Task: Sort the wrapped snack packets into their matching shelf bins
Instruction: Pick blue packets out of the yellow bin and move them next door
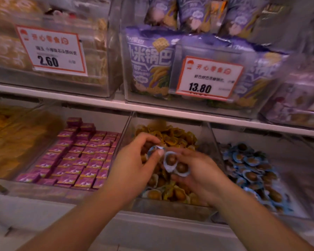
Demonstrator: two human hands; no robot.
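Middle bin (172, 209), yellow-wrapped packets, holds blue strays. Right bin (297, 178) holds matching blue ones. Step: picking strays. Left hand (132, 167) pinches one blue-wrapped packet (153, 150); right hand (198, 175) curls round two more (177, 165). Next: lift over the clear divider (217, 153), rightward; shelf edge (170, 109) limits headroom above.

Price tag (52, 51): 2.60; second tag (208, 78): 13.80.

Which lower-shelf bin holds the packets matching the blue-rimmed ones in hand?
The far-right clear plastic bin, filled with blue-rimmed brown snack packets. The middle bin under the hands holds mostly yellow-wrapped ones; the left holds purple boxes.
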